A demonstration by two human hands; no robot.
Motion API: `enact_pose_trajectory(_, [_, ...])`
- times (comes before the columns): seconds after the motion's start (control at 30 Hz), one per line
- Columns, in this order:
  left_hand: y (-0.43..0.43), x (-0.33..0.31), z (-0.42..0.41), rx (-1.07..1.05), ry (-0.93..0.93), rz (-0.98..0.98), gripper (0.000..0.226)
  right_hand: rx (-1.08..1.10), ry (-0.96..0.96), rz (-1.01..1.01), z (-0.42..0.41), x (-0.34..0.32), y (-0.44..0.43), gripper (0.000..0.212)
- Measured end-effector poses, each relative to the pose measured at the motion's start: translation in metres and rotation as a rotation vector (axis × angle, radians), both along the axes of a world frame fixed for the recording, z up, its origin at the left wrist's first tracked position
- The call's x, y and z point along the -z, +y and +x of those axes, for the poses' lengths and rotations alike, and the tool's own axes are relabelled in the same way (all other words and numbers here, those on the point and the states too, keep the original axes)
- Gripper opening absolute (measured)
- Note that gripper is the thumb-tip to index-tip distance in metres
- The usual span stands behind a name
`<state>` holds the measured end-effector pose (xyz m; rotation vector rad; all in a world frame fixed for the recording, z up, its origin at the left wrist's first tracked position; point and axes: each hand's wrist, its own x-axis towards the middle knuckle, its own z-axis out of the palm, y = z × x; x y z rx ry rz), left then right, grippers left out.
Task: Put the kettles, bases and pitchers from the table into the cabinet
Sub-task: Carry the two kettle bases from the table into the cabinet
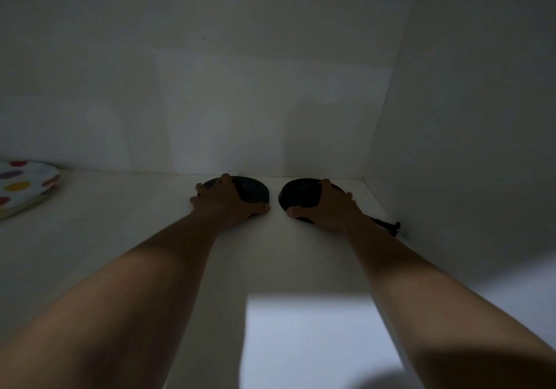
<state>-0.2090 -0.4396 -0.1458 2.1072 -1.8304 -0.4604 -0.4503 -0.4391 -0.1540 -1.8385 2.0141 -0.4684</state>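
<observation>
You have two round black kettle bases lying flat, side by side and just apart, at the back edge of the white cabinet shelf (pixel 301 268): the left base (pixel 251 191), and the right base (pixel 298 193) near the back right corner.

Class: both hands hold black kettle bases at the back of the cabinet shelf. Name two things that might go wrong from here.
1. The plug by the right base lies near the cabinet wall and might snag.
2. The left base and right base sit close together; nudging one may bump the other.
</observation>
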Motion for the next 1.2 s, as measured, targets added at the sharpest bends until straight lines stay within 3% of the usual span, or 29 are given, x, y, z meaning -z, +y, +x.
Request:
enact_pose_trajectory(0.2, [0.012, -0.004, -0.001, 0.013, -0.108, -0.02, 0.13, 0.006, 0.04, 0.003, 0.004, -0.004, 0.008, 0.127])
enact_pose_trajectory(0.37, [0.033, -0.012, 0.002, 0.015, -0.14, -0.044, 0.118, 0.016, 0.085, -0.027, 0.003, -0.025, 0.035, 0.104])
enact_pose_trajectory(0.57, [0.085, -0.038, 0.007, 0.073, -0.186, -0.112, 0.1, 0.011, 0.158, -0.068, 0.008, -0.061, 0.091, 0.092])
enact_pose_trajectory(0.8, [0.197, -0.087, 0.02, 0.158, -0.196, -0.199, 0.093, -0.002, 0.23, -0.137, 0.034, -0.12, 0.194, 0.09])
enact_pose_trajectory(1.2, [0.418, -0.143, 0.12, 0.149, -0.451, -0.425, 0.075, -0.282, 0.239, -0.283, 0.157, -0.167, 0.371, 0.087])
